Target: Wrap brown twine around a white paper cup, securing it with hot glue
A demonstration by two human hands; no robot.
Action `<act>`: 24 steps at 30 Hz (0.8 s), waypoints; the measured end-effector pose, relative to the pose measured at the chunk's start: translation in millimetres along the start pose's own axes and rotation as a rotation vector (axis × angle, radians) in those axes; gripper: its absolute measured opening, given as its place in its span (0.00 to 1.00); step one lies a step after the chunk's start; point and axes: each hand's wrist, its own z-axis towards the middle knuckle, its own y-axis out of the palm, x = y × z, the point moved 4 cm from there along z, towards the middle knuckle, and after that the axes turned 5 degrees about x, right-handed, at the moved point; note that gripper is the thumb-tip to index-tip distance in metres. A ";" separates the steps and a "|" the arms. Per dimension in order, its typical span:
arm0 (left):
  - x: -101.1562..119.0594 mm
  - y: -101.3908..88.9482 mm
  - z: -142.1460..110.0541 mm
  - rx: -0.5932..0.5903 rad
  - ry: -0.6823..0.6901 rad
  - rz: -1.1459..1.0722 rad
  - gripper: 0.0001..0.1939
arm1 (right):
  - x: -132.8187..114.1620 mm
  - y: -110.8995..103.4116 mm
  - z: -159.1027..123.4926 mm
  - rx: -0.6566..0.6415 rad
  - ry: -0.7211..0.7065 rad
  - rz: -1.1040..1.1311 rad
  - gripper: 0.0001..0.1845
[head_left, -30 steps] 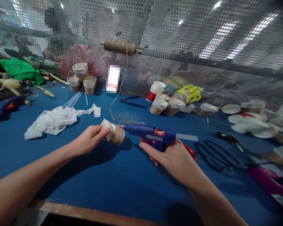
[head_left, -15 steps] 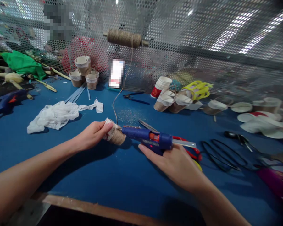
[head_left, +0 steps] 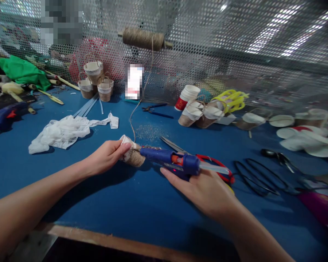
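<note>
- Cup (head_left: pixel 137 159) left of glue gun (head_left: pixel 164 155), over the desk (head_left: pixel 142 211)
- Fabric (head_left: pixel 64 131) on desk, left of cup
- Pliers (head_left: pixel 161 115) behind cup
- Twine spool (head_left: pixel 142 38) before the mesh panel (head_left: pixel 196 22)

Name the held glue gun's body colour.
The glue gun has a blue body, best seen in the head view.

Cup (head_left: pixel 136 159): twine-wrapped, white-rimmed, tilted, mouth up-left. Blue glue gun (head_left: pixel 165 156): near level, nozzle at the cup's side.
</note>
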 end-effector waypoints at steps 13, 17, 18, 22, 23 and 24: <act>1.7 0.8 0.7 -0.004 0.016 -0.016 0.22 | -3.4 -1.9 -0.6 0.004 0.007 0.118 0.06; 2.5 0.2 -0.5 0.010 0.014 0.009 0.22 | -5.7 -5.1 1.4 -0.005 0.038 0.136 0.06; 2.7 -0.1 -0.8 0.016 0.012 0.025 0.22 | -7.1 -6.7 2.5 -0.014 0.036 0.139 0.07; 4.4 -0.6 -1.8 0.016 0.032 0.105 0.22 | -10.1 -11.3 4.9 -0.044 -0.032 0.069 0.09; 5.1 -0.8 -2.1 0.012 0.047 0.125 0.22 | -9.2 -11.9 4.6 -0.041 -0.064 0.016 0.11; 5.9 -1.1 -2.5 0.008 0.064 0.143 0.22 | -8.1 -12.0 3.6 -0.039 -0.111 -0.053 0.12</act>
